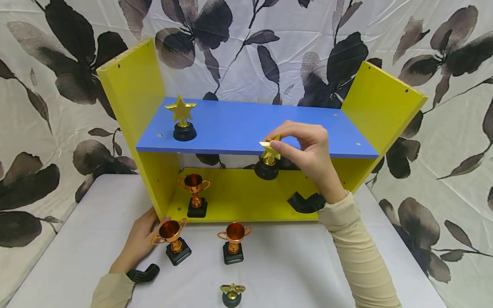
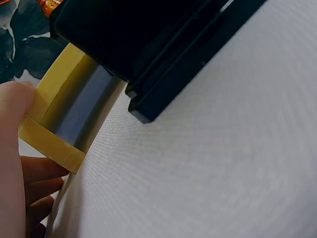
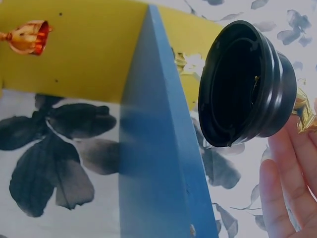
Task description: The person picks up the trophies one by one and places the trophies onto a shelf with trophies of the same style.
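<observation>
My right hand [image 1: 308, 149] pinches a gold star trophy [image 1: 270, 158] by its star, in front of the blue shelf board's front edge. In the right wrist view the round black base [image 3: 247, 84] hangs free beside the blue board [image 3: 163, 148]. My left hand [image 1: 140, 235] grips the lower left front corner of the yellow shelf unit [image 1: 154, 188]; the left wrist view has the thumb on the yellow panel [image 2: 54, 89] and the fingers beyond it. A bronze cup trophy [image 1: 173, 237] stands on the table just in front of that hand, partly covering it.
Another star trophy [image 1: 182, 119] stands on the blue board's left side. On the yellow bottom board stands a bronze cup [image 1: 195, 196] at left. A third cup [image 1: 233, 244] and a small gold-topped trophy [image 1: 232, 295] are on the white table [image 1: 285, 265]. Floral cloth [image 1: 246, 55] hangs behind.
</observation>
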Demonstrator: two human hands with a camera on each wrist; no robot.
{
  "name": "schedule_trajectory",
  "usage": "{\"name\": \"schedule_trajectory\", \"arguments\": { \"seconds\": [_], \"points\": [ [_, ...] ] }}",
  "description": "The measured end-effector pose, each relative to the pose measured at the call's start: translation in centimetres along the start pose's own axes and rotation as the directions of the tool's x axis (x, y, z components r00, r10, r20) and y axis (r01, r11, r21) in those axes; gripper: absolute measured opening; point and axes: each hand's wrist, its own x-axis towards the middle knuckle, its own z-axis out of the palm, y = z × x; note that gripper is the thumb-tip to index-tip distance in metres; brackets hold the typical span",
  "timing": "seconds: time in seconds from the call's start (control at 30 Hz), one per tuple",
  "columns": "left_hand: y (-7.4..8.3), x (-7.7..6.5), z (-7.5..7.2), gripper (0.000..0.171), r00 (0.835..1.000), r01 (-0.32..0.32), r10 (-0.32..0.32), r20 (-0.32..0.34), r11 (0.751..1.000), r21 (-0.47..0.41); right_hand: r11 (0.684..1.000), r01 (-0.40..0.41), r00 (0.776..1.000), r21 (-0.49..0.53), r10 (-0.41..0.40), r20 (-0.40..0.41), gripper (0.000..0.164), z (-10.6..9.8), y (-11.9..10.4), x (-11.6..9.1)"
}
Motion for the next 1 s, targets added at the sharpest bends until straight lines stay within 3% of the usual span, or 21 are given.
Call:
{"name": "schedule_trajectory", "arguments": {
  "seconds": [0.6, 0.87, 1.0],
  "points": [
    [-0.2, -0.1, 0.1, 0.052, 1.0, -0.017, 0.017, -0.012, 1.0, 0.004, 0.997, -0.009, 0.999, -0.08, 0.007, -0.034, 0.032, -0.8, 0.6, 1.0],
    [0.2, 0.0, -0.1, 0.051, 1.0, -0.008, 0.008, -0.015, 1.0, 0.016, 0.99, -0.025, 0.998, -0.141, 0.016, -0.063, 0.01, -0.8, 0.8, 1.1],
    [0.1, 0.0, -0.1, 0.049, 0.999, -0.033, 0.033, -0.031, 0.999, 0.024, 0.978, -0.073, 0.993, -0.196, 0.053, -0.103, 0.011, -0.7, 1.2, 1.2]
  ]
}}
